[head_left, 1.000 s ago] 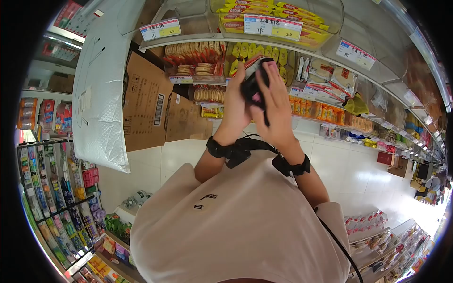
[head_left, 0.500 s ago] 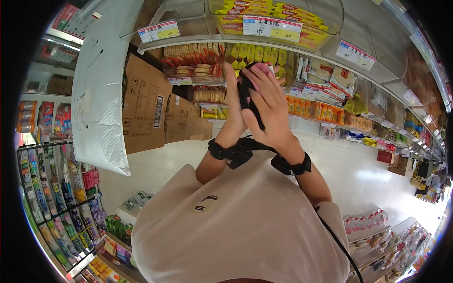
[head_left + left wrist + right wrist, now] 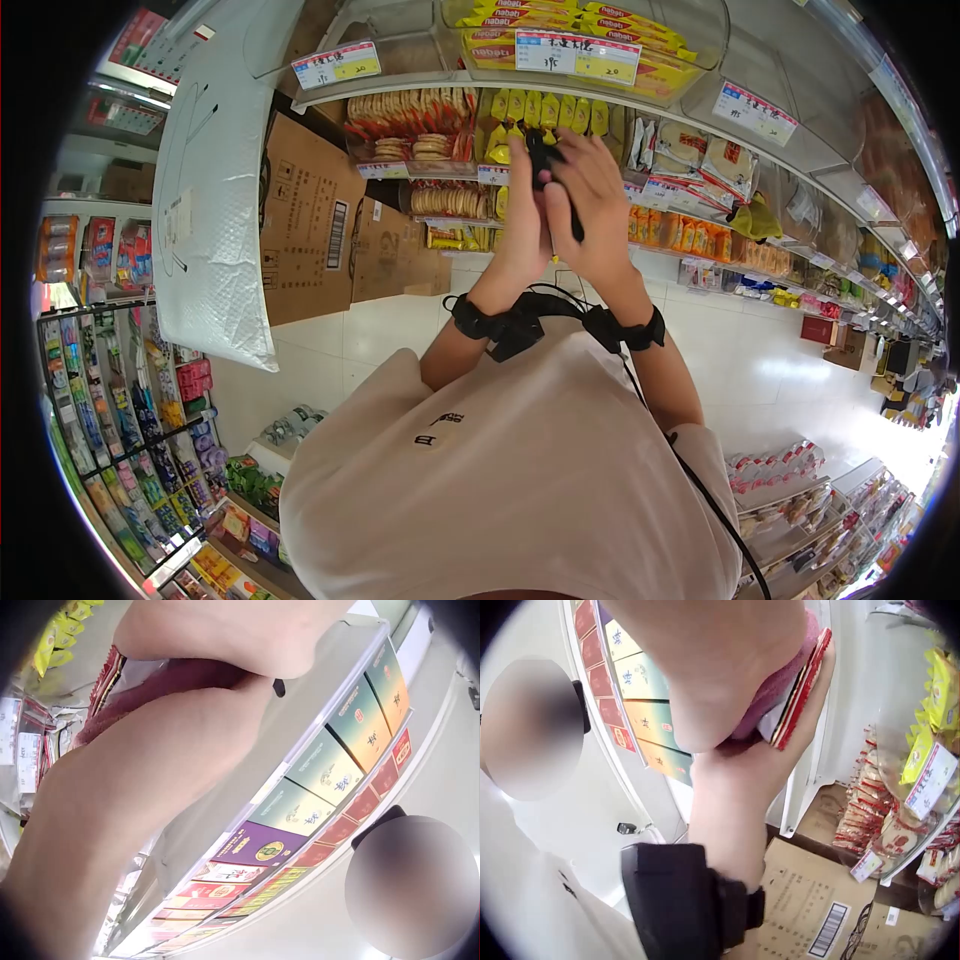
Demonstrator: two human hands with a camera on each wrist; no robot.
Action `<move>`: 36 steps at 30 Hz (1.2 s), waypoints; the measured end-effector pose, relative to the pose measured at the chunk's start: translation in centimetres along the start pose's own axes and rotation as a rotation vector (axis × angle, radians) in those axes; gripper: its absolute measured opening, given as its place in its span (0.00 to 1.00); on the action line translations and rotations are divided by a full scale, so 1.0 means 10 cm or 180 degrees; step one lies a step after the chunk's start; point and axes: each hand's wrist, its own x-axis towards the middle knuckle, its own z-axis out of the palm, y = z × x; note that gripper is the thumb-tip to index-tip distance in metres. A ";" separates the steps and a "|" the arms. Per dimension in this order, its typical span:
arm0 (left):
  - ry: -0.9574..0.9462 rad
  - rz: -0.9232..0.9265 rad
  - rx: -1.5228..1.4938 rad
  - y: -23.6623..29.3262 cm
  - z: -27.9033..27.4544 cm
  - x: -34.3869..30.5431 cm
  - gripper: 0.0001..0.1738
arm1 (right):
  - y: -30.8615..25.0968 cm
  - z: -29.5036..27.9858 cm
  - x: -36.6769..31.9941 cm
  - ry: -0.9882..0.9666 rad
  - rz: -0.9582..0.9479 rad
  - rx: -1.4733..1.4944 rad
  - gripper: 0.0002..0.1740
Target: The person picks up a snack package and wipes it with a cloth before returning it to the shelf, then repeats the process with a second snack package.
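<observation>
My left hand (image 3: pixel 522 225) and right hand (image 3: pixel 592 215) are close together in front of the snack shelf, palms facing each other. Between them is a pink cloth (image 3: pixel 769 697) with black trim (image 3: pixel 546 165). The right hand holds the cloth, thumb on the near side and fingers spread over it. A flat packet (image 3: pixel 801 690) with a red striped edge lies against the cloth, gripped in the left hand. In the left wrist view the packet's edge (image 3: pixel 105 682) sticks out past the cloth (image 3: pixel 169 694). Most of the packet is hidden by the hands.
Yellow packets (image 3: pixel 555 110) and stacked round crackers (image 3: pixel 412 112) fill the bins ahead, under a bin of wafer packs (image 3: pixel 560 20). Cardboard boxes (image 3: pixel 310 215) and a silvery padded sheet (image 3: pixel 215 210) stand on the left. Black straps (image 3: pixel 630 328) and cables are at the wrists.
Both hands have shifted slightly to the right together. The right fingers and cloth have moved over the packet, whose printed face showed between the hands earlier and is now hidden in the head view.
</observation>
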 end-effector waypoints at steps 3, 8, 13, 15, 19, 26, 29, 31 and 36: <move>-0.0042 0.0074 0.0257 -0.06 0.05 0.01 0.28 | 0.04 0.09 -0.04 0.0606 0.0633 0.0447 0.20; 0.0571 0.1037 0.1364 -0.20 0.05 0.00 0.23 | -0.07 0.15 -0.15 0.0235 0.1878 0.2150 0.33; 0.0586 0.0738 0.0772 -0.03 0.07 -0.06 0.25 | -0.11 0.14 -0.22 -0.0042 0.2336 0.2593 0.37; 0.0513 0.0983 0.0990 -0.12 -0.08 0.04 0.24 | -0.07 0.09 -0.21 -0.0026 0.2444 0.2850 0.36; 0.0536 0.1193 0.1291 -0.06 0.03 -0.01 0.21 | 0.04 0.06 -0.22 -0.0071 0.2317 0.2283 0.25; 0.0088 0.1493 0.1460 0.02 -0.01 0.06 0.22 | 0.37 0.00 -0.33 0.0920 0.3237 0.2447 0.22; 0.0032 0.1384 0.0848 0.07 -0.02 0.05 0.22 | 0.23 -0.24 -0.09 0.1319 0.3284 0.4157 0.24; 0.0092 0.1415 0.0598 0.07 -0.01 0.05 0.21 | 0.31 -0.16 -0.22 0.0966 0.3467 0.4364 0.21; 0.0281 0.1761 0.0689 0.09 0.00 0.10 0.21 | 0.05 -0.13 -0.25 -0.0535 0.2248 0.2338 0.20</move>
